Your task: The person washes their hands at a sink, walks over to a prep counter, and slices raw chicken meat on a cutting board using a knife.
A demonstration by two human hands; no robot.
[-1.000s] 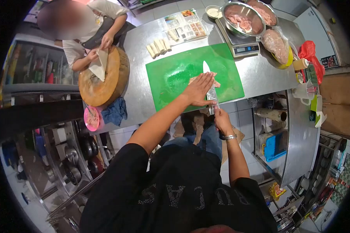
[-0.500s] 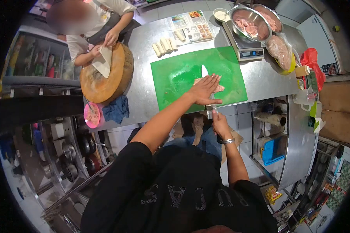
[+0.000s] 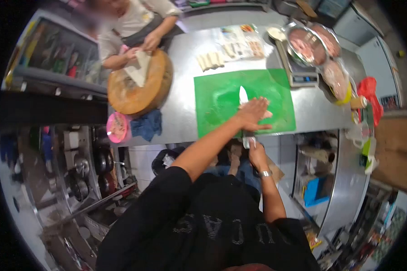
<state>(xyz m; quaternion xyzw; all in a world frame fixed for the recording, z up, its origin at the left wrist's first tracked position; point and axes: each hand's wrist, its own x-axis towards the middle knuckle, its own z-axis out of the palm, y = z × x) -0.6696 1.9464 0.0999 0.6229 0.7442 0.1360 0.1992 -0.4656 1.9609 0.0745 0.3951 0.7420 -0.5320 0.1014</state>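
My left hand (image 3: 253, 115) lies flat with fingers stretched out, pressing on a piece of raw meat (image 3: 267, 114) that it mostly covers. The meat rests on a green cutting board (image 3: 217, 104). In my right hand (image 3: 257, 154), at the board's near edge, is the handle of a knife (image 3: 243, 94). Its blade runs level beneath my left hand, and the pointed tip shows beyond. Whether the blade is inside the meat or beneath it is hidden.
Across the table, a co-worker's hands (image 3: 142, 47) hold a pale wrapper sheet (image 3: 138, 70) over a round wooden block (image 3: 160, 86). Pale rolls (image 3: 210, 61) lie behind the board. A metal bowl of meat (image 3: 305, 45) stands on a scale (image 3: 303, 80). A pink bowl (image 3: 109, 128) sits by a blue cloth (image 3: 147, 125).
The camera view has shifted, so the table appears farther right. My left hand remains flat on the meat and my right hand keeps the knife, with little visible movement against the board.
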